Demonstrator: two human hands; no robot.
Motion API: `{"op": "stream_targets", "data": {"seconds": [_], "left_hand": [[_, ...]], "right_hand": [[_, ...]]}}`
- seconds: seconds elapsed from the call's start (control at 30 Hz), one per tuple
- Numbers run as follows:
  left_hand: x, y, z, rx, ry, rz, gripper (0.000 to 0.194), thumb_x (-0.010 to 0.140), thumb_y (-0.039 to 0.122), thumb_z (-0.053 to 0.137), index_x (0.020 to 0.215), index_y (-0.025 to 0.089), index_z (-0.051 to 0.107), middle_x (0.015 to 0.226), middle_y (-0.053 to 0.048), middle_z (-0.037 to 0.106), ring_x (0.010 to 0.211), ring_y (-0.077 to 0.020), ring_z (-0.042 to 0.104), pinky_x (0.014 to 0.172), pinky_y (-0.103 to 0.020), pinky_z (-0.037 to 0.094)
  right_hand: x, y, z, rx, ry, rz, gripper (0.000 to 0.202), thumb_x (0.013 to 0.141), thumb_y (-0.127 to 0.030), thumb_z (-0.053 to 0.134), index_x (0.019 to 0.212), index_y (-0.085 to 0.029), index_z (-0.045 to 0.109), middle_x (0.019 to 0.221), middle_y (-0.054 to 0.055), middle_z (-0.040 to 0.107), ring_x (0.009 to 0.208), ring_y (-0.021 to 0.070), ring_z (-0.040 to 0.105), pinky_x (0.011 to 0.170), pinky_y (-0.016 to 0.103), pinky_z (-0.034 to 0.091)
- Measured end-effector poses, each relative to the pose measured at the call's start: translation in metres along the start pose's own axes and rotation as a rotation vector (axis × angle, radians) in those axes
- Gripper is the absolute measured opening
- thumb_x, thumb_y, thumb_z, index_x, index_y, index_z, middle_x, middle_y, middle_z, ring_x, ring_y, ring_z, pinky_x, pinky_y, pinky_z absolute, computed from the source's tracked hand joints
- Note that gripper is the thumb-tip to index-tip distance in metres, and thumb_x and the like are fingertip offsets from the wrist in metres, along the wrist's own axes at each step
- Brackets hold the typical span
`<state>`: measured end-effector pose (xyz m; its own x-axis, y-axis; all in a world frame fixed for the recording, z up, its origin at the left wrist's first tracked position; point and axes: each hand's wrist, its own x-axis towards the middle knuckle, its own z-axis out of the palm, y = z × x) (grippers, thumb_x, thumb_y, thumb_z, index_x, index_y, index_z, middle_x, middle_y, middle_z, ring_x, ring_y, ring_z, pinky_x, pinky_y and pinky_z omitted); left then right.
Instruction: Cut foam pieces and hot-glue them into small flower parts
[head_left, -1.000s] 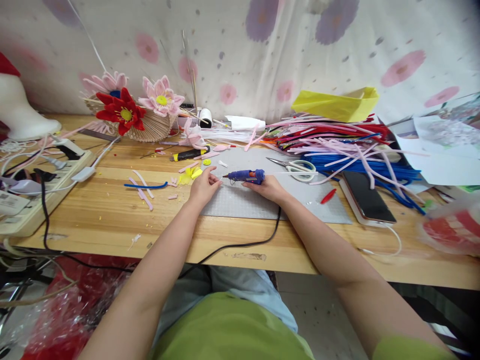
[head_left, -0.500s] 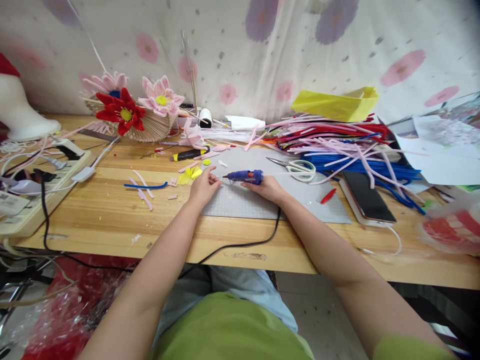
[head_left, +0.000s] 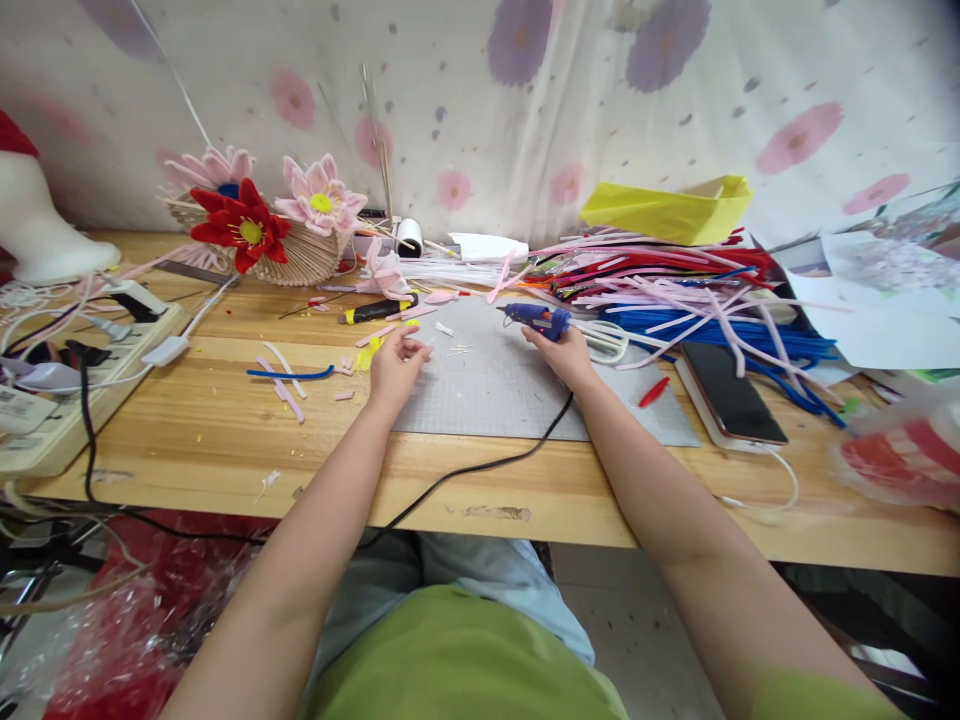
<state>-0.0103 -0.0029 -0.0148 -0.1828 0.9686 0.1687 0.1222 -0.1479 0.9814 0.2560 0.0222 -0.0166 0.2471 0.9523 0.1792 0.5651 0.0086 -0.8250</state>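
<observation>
My right hand (head_left: pixel 562 352) is wrapped round a blue glue gun (head_left: pixel 538 318) above the grey cutting mat (head_left: pixel 487 400), its nozzle pointing left. At the mat's left edge, my left hand (head_left: pixel 400 368) has its fingers curled together; what they pinch is too small to make out. Small white sticks (head_left: pixel 459 350) lie on the mat between the hands. Yellow scraps (head_left: pixel 366 354) sit just left of my left hand. Scissors with pale handles (head_left: pixel 609 340) are partly hidden behind the glue gun.
Bundled pipe cleaners (head_left: pixel 645 290) and a phone (head_left: pixel 735 392) lie at right. Red and pink flowers (head_left: pixel 244 228) stand back left, a power strip (head_left: pixel 90 380) far left. A utility knife (head_left: pixel 379 308) lies behind my left hand. The black cord (head_left: pixel 465 472) crosses the table's front.
My right hand has carried the glue gun right, away from my left hand. My left hand has shifted slightly left and down. The small white sticks now show on the mat.
</observation>
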Motion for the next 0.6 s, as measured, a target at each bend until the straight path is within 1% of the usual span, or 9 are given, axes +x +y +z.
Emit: {"op": "stream_targets", "data": {"seconds": [0.07,0.13,0.2,0.27,0.33,0.4,0.47,0.53,0.6], "left_hand": [[0.004,0.005,-0.005,-0.116,0.144,0.029,0.036,0.064,0.023,0.070,0.097,0.017,0.056,0.071,0.002,0.061,0.061,-0.0104,0.062,0.046,-0.017,0.044],[0.009,0.009,-0.010,-0.186,0.287,0.023,0.034,0.064,0.023,0.071,0.092,0.016,0.055,0.069,0.003,0.061,0.058,-0.0093,0.062,0.045,-0.015,0.043],[0.013,0.012,-0.017,-0.223,0.370,0.000,0.031,0.064,0.021,0.071,0.090,0.016,0.054,0.069,0.002,0.061,0.057,-0.0085,0.062,0.044,-0.014,0.042],[0.016,0.013,-0.022,-0.258,0.428,-0.029,0.029,0.064,0.018,0.070,0.088,0.016,0.054,0.069,0.002,0.060,0.057,-0.0081,0.062,0.045,-0.015,0.042],[0.019,0.014,-0.027,-0.295,0.471,-0.059,0.027,0.065,0.015,0.069,0.087,0.015,0.054,0.070,0.002,0.060,0.057,-0.0079,0.061,0.045,-0.015,0.042],[0.020,0.015,-0.030,-0.324,0.502,-0.083,0.025,0.066,0.015,0.068,0.086,0.015,0.053,0.071,0.003,0.059,0.056,-0.0071,0.060,0.046,-0.015,0.042],[0.021,0.016,-0.033,-0.339,0.525,-0.094,0.025,0.066,0.016,0.069,0.086,0.015,0.053,0.071,0.003,0.058,0.055,-0.0059,0.059,0.047,-0.015,0.042],[0.022,0.018,-0.034,-0.341,0.551,-0.097,0.026,0.067,0.017,0.070,0.085,0.015,0.052,0.071,0.004,0.057,0.054,-0.0043,0.057,0.047,-0.014,0.041],[0.023,0.019,-0.036,-0.341,0.581,-0.097,0.026,0.068,0.017,0.070,0.086,0.015,0.051,0.072,0.004,0.057,0.052,-0.0032,0.055,0.047,-0.014,0.041]], "right_hand": [[0.007,0.005,-0.003,-0.041,0.032,0.048,0.048,0.066,-0.058,0.062,0.083,-0.014,0.070,0.081,0.010,0.070,0.083,0.0272,0.064,0.076,0.038,0.047],[0.011,0.009,-0.004,-0.118,0.026,0.056,0.048,0.067,-0.058,0.061,0.086,-0.016,0.069,0.085,0.011,0.070,0.086,0.0283,0.064,0.077,0.039,0.047],[0.012,0.010,-0.003,-0.207,0.001,0.041,0.047,0.068,-0.058,0.061,0.089,-0.017,0.068,0.088,0.012,0.070,0.088,0.0289,0.064,0.078,0.040,0.046],[0.011,0.009,-0.004,-0.276,-0.022,0.025,0.046,0.069,-0.057,0.061,0.092,-0.017,0.067,0.090,0.012,0.069,0.088,0.0287,0.063,0.078,0.041,0.046],[0.009,0.007,-0.012,-0.325,-0.043,-0.020,0.046,0.068,-0.054,0.063,0.095,-0.017,0.065,0.093,0.012,0.069,0.089,0.0277,0.062,0.077,0.040,0.046],[0.008,0.004,-0.026,-0.400,-0.058,-0.101,0.045,0.065,-0.052,0.067,0.094,-0.018,0.064,0.095,0.012,0.067,0.091,0.0277,0.061,0.078,0.040,0.046],[0.007,0.000,-0.045,-0.506,-0.086,-0.162,0.040,0.060,-0.050,0.072,0.084,-0.019,0.063,0.092,0.011,0.066,0.092,0.0280,0.059,0.078,0.040,0.045],[0.005,-0.007,-0.061,-0.586,-0.190,-0.159,0.033,0.058,-0.048,0.074,0.071,-0.021,0.060,0.079,0.008,0.065,0.083,0.0257,0.059,0.073,0.037,0.044],[0.000,-0.020,-0.066,-0.590,-0.373,-0.163,0.027,0.062,-0.045,0.071,0.063,-0.022,0.057,0.066,0.004,0.061,0.070,0.0205,0.057,0.065,0.033,0.042]]}}
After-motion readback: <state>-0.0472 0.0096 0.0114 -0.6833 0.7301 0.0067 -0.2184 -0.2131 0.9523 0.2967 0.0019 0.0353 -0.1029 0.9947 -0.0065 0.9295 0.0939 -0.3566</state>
